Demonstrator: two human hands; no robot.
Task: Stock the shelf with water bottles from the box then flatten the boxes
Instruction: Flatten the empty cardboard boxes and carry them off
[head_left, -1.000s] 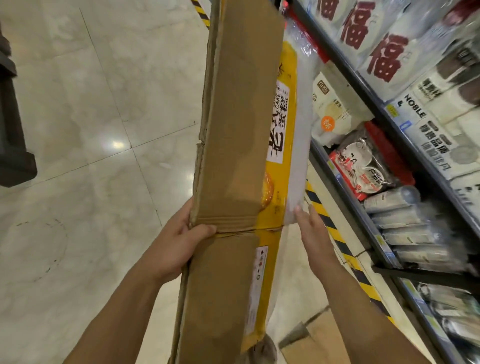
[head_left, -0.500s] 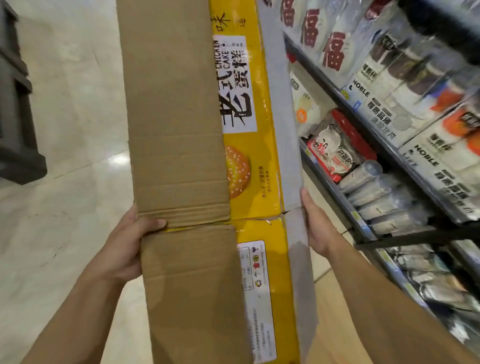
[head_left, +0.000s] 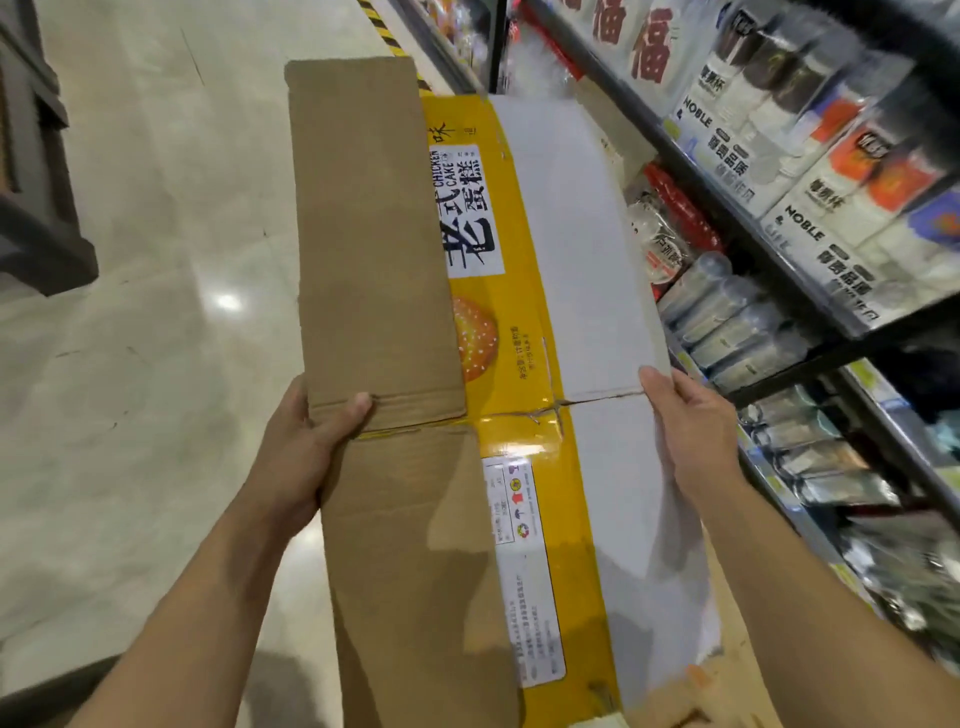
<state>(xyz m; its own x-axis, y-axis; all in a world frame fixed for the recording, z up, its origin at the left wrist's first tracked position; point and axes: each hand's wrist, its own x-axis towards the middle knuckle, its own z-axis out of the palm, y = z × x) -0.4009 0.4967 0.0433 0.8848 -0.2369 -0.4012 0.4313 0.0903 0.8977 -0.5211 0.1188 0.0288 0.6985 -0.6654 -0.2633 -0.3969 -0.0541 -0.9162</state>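
A flattened cardboard box (head_left: 519, 364), yellow with a cake print, a brown flap on its left and a white flap on its right, lies spread wide in front of me. My left hand (head_left: 311, 431) grips its left edge at the crease, thumb on top of the brown flap. My right hand (head_left: 685, 421) holds the right edge of the white flap at the same crease. Clear water bottles (head_left: 727, 317) lie on their sides on the shelf (head_left: 769, 467) to the right, just beyond my right hand.
Packaged cups and boxed goods (head_left: 810, 171) fill the upper shelf on the right. A polished tile floor (head_left: 156, 312) stretches to the left, with dark furniture (head_left: 36, 171) at the far left. Yellow-black hazard tape (head_left: 384, 31) runs along the shelf base. Another brown box (head_left: 737, 691) lies below.
The box has turned from nearly edge-on to flat and wide open toward me, and tilted lower. My hands have moved apart, each staying on its edge at the crease.
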